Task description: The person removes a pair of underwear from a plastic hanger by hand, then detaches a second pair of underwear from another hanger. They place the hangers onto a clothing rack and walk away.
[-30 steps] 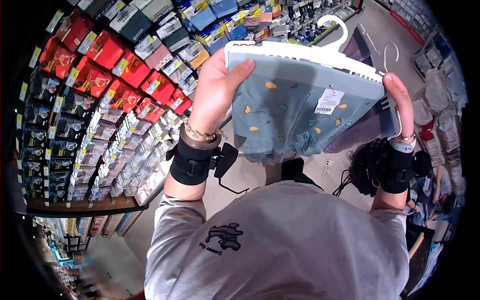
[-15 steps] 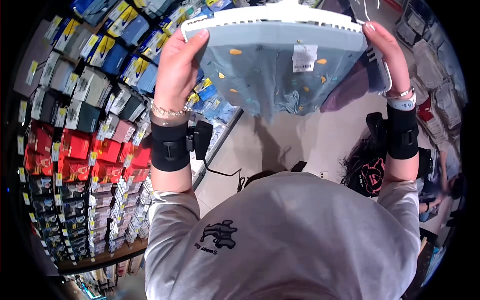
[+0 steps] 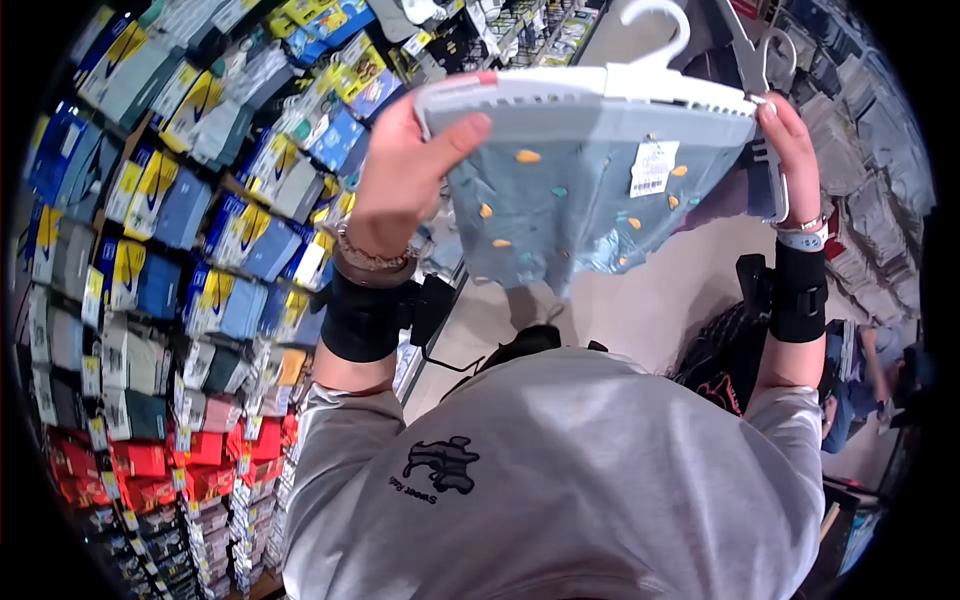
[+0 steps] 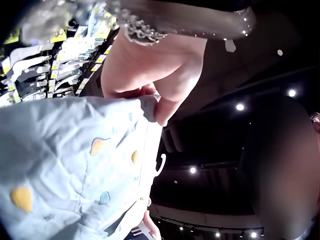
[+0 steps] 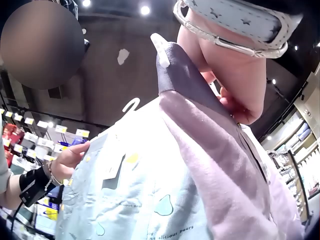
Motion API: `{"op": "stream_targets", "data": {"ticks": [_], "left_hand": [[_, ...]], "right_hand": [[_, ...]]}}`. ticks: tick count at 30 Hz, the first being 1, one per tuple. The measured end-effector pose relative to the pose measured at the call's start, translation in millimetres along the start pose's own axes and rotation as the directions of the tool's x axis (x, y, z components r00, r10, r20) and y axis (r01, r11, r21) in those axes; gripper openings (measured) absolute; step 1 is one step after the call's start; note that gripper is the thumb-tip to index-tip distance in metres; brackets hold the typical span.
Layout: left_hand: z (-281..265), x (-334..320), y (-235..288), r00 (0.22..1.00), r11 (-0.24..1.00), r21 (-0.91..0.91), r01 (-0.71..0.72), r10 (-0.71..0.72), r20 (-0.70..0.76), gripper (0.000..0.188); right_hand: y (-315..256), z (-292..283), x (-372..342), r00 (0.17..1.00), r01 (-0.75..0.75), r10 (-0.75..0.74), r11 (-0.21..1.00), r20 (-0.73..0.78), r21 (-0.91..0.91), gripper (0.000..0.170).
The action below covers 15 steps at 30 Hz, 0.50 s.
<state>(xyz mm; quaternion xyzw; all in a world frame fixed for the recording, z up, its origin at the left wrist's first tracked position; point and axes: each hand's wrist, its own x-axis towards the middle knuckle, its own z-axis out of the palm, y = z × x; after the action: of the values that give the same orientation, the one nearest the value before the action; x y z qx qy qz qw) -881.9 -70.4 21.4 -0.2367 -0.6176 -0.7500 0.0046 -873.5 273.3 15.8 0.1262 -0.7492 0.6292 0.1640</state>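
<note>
A grey-blue garment with a pear print (image 3: pixel 560 190) hangs from a white hanger (image 3: pixel 600 85), its hook up and a paper tag (image 3: pixel 655 168) on its front. My left hand (image 3: pixel 415 165) grips the hanger's left end, thumb over the waistband; the left wrist view shows that hand (image 4: pixel 152 67) pinching the corner. At the other end my right hand (image 3: pixel 792 155) holds the hanger with its fingertips. Behind hangs a second garment, mauve with a dark waistband (image 5: pixel 200 145), next to the right hand (image 5: pixel 232 75), on its own white hanger.
Racks of packaged goods (image 3: pixel 180 200) fill the left side, with red packages (image 3: pixel 140 460) lower down. Hanging pale packages (image 3: pixel 860 190) line the right. Below lie the floor (image 3: pixel 640 310) and a dark bag (image 3: pixel 715 350). Another person (image 3: pixel 875 370) is at the far right.
The hands and garments rose in the head view, then came lower again, with the hanger's hook back in sight. The view has turned, showing more blue and yellow packages at left. Both grips are unchanged.
</note>
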Motion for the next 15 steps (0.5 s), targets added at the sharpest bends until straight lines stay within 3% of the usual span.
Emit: {"op": "stream_targets", "data": {"ticks": [1,3,7,9,11,13,14,15], "left_hand": [[-5,21,-6,0.990,0.992,0.122,-0.021,0.004,0.139,0.034],[-6,57,-6,0.980,0.960,0.278,0.036,-0.089,0.180,0.031],[-13,130,-50,0.978,0.962,0.271,-0.028,-0.029,0.205,0.025],[-3,163,-70,0.979,0.968,0.241,-0.074,0.024,0.202,0.022],[7,195,-99,0.963,0.912,0.350,-0.214,0.138,0.229,0.021],[27,223,-125,0.903,0.768,0.490,-0.413,0.278,0.327,0.022],[39,238,-142,0.875,0.740,0.479,-0.472,0.330,0.353,0.024],[50,253,-159,0.869,0.751,0.449,-0.484,0.354,0.345,0.024]], "right_hand": [[5,-1,14,1.000,0.014,-0.015,0.999,-0.019,-0.031,0.022],[25,-7,46,0.996,0.054,-0.061,0.994,-0.065,-0.099,0.020],[58,-16,100,0.994,0.018,-0.028,0.995,-0.104,-0.097,0.018],[78,-28,119,0.970,-0.056,0.040,0.996,-0.240,-0.062,0.018],[108,-48,134,0.947,-0.126,0.110,0.991,-0.301,-0.035,0.023],[131,-60,147,0.911,-0.202,0.195,0.979,-0.364,0.018,0.027],[143,-68,154,0.885,-0.214,0.221,0.975,-0.409,0.062,0.030],[155,-78,161,0.854,-0.240,0.208,0.971,-0.476,-0.005,0.030]]}}
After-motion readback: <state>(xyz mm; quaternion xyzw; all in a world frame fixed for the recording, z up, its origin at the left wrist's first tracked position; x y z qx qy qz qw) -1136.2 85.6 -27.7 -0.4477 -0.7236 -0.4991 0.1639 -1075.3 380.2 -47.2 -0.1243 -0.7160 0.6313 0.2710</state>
